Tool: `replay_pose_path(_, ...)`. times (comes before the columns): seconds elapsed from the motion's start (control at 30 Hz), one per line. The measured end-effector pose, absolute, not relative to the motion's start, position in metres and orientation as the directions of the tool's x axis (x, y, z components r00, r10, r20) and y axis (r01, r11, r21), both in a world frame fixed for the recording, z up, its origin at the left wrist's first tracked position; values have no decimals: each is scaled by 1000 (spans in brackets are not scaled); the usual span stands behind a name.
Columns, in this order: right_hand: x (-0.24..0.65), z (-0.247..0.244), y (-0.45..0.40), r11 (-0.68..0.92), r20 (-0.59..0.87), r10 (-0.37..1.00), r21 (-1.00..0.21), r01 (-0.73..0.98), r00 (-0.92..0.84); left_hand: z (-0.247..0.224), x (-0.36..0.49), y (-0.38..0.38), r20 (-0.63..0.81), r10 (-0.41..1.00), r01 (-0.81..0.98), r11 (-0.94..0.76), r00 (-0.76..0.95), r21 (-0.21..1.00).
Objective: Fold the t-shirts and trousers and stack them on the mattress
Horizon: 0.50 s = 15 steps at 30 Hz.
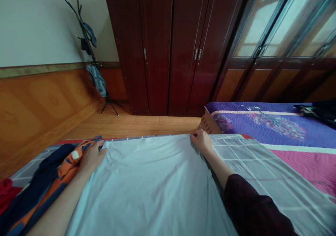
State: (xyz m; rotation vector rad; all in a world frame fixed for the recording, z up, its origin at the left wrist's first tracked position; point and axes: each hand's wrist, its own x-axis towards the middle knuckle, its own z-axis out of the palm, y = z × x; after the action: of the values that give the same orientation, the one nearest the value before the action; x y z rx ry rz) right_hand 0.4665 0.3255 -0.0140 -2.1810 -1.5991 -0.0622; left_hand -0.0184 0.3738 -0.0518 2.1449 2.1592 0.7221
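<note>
A pale blue cloth point(154, 183) lies spread over the bed in front of me, its far edge near the bed's edge. At its far left corner is my left hand point(93, 155), fingers bent at the cloth's edge, beside orange and navy clothing point(68, 167). My right hand point(201, 141) pinches the far right corner, fingers closed on the fabric. Under the cloth, a grey checked sheet point(262, 173) shows on the right.
Red fabric point(9, 194) lies at the far left. A purple and pink quilt point(278, 124) with dark clothing point(320, 111) is on the right. Beyond the bed stand a dark red wardrobe point(157, 54) and a coat rack point(90, 50) on the tiled floor point(147, 124).
</note>
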Motion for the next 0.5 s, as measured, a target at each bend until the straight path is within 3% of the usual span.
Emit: replay_pose_path(0.5,471,-16,324,-145,332,920,-204,968,207,-40,-11,381,217,959,940,106,-183,323)
